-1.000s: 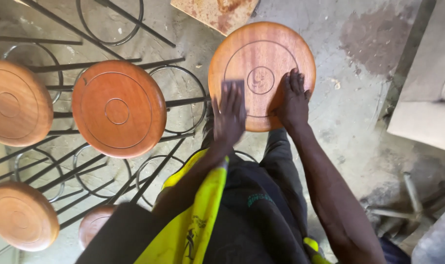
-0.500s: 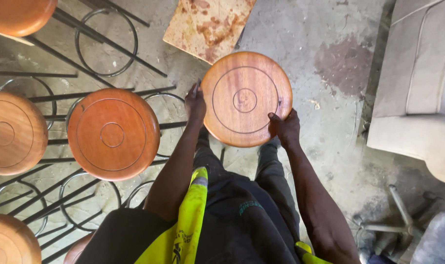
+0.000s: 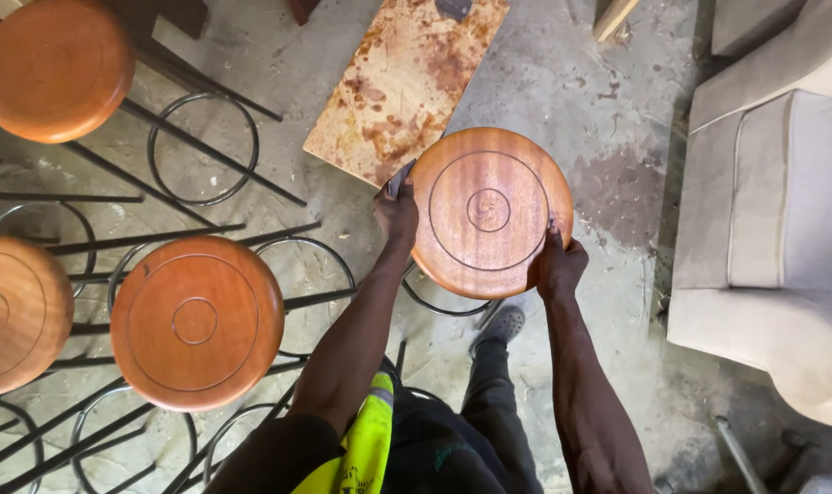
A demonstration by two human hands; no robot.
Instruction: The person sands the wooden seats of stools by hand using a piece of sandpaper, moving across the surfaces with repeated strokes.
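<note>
We hold the round wooden seat point(image 3: 491, 212) up over the concrete floor point(image 3: 562, 82) — left hand point(image 3: 397, 216) and right hand point(image 3: 559, 265) with fingers clamped on opposite rims, left also pinching a grey sanding pad point(image 3: 400, 177). Risk: the smooth rounded rim slips and the disc drops onto the metal stool frames point(image 3: 205, 165). Grooved rings, reddish grain, matte.

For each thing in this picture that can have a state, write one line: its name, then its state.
Round wooden seat: held flat by its edge in both hands, above a metal ring frame.
Left hand: gripping the seat's left edge, a small grey piece pinched in it.
Right hand: gripping the seat's lower right edge.
Reddish stool: upright, seat fitted on its frame.
Stained board: lying flat on the floor.
Grey armchair: standing, unoccupied.
</note>
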